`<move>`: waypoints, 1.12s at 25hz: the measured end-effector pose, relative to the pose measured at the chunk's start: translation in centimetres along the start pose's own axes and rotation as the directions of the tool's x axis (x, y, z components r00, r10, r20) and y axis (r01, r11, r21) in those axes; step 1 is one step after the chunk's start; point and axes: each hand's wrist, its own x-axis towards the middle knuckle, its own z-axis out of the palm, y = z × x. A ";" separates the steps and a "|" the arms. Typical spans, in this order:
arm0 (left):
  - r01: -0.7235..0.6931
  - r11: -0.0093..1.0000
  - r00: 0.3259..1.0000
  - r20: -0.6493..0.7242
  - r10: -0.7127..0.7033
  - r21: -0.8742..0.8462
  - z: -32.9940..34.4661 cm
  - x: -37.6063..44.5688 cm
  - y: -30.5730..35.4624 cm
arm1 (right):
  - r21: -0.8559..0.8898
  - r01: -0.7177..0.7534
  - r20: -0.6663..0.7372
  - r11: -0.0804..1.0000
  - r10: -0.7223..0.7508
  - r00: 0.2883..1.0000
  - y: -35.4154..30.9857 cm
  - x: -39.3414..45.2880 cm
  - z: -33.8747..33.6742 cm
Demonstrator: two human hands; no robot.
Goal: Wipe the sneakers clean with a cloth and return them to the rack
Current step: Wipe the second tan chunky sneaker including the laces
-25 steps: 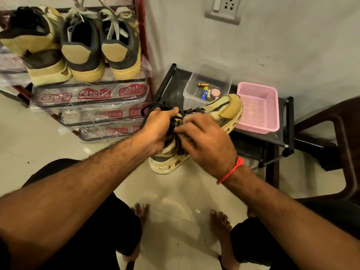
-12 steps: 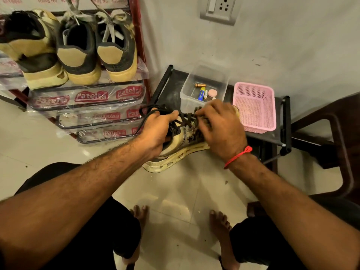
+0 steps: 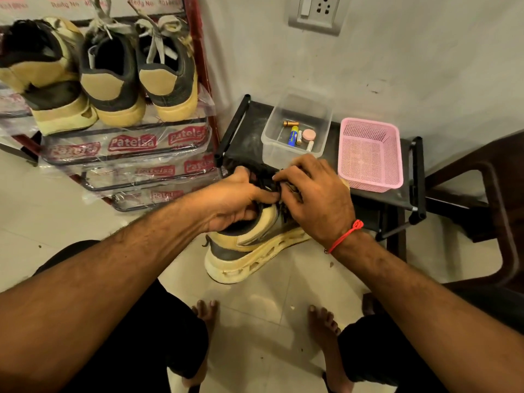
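Cream chunky-soled sneaker (image 3: 249,256), dark laces (image 3: 279,186)

A lived-in home, by the look of a corner used for storing shoes. At far left a red metal shoe rack (image 3: 202,66), its shelves wrapped in printed clear plastic, holds worn tan-and-grey sneakers (image 3: 113,80). A grey wall socket plate (image 3: 314,14) sits on the scuffed white wall. Pale glossy floor tiles (image 3: 51,211) run underfoot, and a dark brown plastic chair (image 3: 502,211) stands at right.
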 end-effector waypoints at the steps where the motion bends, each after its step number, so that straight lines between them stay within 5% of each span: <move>1: -0.012 0.979 1.000 0.004 0.012 0.201 0.1 -0.1 -0.2 | 0.002 -0.015 0.029 1.000 0.015 0.999 0.4 -0.1 0.2; 3: -0.072 0.864 0.997 0.056 0.051 0.499 0.2 -0.1 -0.7 | 0.010 -0.038 0.087 0.999 0.037 0.995 0.5 -0.6 0.6; 6: -0.145 0.819 0.988 0.032 0.153 0.556 0.2 0.2 -0.9 | 0.056 -0.067 0.103 0.996 0.061 0.993 0.6 -0.4 0.1; 11: -0.148 0.985 0.940 -0.296 0.168 0.088 -1.0 1.0 0.8 | 0.129 -0.052 0.013 0.990 0.051 0.999 -0.7 -0.1 -0.4; 13: -0.156 0.973 0.945 -0.313 0.096 -0.173 -1.3 1.0 1.4 | 0.211 -0.081 0.053 0.974 0.071 0.996 -1.5 -0.6 0.2; 15: -0.168 0.960 0.945 -0.315 0.091 -0.226 -1.3 0.8 1.7 | 0.237 -0.149 0.099 0.960 0.129 0.987 -1.5 -0.6 0.4; 22: -0.133 0.987 0.982 -0.149 0.120 -0.084 -0.8 -0.1 1.4 | -0.259 -0.093 0.447 0.961 0.204 0.871 -0.6 0.0 -0.9; 25: -0.115 0.979 0.993 -0.004 0.117 0.167 -1.6 -0.7 1.6 | -0.299 -0.021 0.430 0.954 0.154 0.890 0.2 -0.2 -0.6; 28: -0.205 0.848 0.978 0.140 0.156 0.489 -2.2 -1.3 2.0 | -0.325 0.063 0.323 0.944 0.048 0.945 1.0 -0.9 -0.1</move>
